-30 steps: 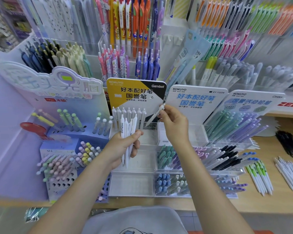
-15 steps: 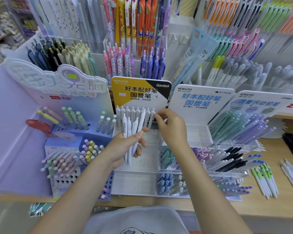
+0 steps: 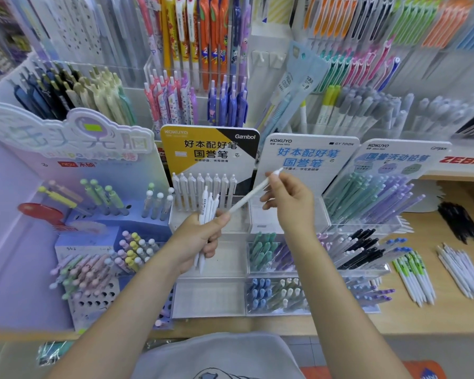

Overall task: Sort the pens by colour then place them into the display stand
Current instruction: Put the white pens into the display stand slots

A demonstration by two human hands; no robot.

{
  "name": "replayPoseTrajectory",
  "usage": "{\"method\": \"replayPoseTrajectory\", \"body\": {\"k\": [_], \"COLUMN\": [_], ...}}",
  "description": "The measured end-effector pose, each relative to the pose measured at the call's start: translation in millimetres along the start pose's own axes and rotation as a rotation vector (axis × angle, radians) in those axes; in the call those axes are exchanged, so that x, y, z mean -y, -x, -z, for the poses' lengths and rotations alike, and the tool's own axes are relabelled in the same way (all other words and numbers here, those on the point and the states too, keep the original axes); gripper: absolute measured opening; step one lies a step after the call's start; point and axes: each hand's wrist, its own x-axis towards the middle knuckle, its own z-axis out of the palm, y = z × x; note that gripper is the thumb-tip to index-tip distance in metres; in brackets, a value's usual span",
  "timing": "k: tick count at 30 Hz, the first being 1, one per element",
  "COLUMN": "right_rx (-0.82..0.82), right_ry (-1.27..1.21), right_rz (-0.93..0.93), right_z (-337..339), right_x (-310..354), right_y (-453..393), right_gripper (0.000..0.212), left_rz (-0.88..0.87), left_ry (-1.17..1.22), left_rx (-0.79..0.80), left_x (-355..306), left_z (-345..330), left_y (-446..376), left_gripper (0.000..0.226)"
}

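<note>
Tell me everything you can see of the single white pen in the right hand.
The slim white plastic pen is one plain colour, slightly motion-blurred, so no print can be read. It lies tilted, its upper end pointing up right toward the blue-lettered white sign card, its lower end near the left hand's thumb. The right hand pinches its upper part; whether the thumb touches it, I cannot tell.

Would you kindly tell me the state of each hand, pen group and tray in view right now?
left hand: grips a bundle of white pens
right hand: pinches a single white pen, tilted
row of white pens: standing upright in the top tray
bottom-left tray: holds no pens
green-and-white pens: lying loose on the wooden counter
</note>
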Motion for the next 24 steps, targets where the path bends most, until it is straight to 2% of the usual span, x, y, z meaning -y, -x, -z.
{"method": "replayPoseTrajectory", "body": {"k": [4, 7, 10, 12, 14, 19, 21, 24], "right_rx": [-0.095, -0.057, 0.0, 0.025, 0.056, 0.108, 0.128, 0.141], "right_ry": [0.066, 0.133, 0.218, 0.298, 0.362, 0.423, 0.44, 0.49], "right_rz": [0.091, 0.14, 0.21, 0.25, 0.267, 0.265, 0.265, 0.282], "right_z": [5.4, -0.3, -6.9, -10.0, -13.2, -24.1, -26.6, -27.5], "right_x": [-3.6, -6.3, -12.4, -18.7, -23.6, -26.8, -29.6, -33.4], "right_y": [-8.9, -12.0, -13.8, -16.0, -18.1, -21.2, -23.1, -24.5], "right_gripper": [0.012, 0.014, 0.023, 0.022, 0.013, 0.019, 0.019, 0.015], "left_rz": [-0.014, -0.025, -0.042, -0.043, -0.03, -0.017, -0.025, -0.041], "left_ry": [0.018, 0.077, 0.126, 0.101, 0.086, 0.105, 0.143, 0.16], "left_rx": [0.06, 0.113, 0.143, 0.142, 0.133, 0.097, 0.094, 0.092], "left_x": [0.2, -2.9, -7.4, -9.1, -9.3, -7.8, -8.4, -9.6], "left_z": [0.8, 1.1, 1.3, 1.5, 1.8, 3.7, 5.0, 7.0], "left_y": [-0.5, 1.7, 4.6, 6.4, 6.7, 4.7, 5.6, 6.9], "left_gripper": [0.019, 0.019, 0.035, 0.043, 0.044, 0.049, 0.047, 0.033]}}
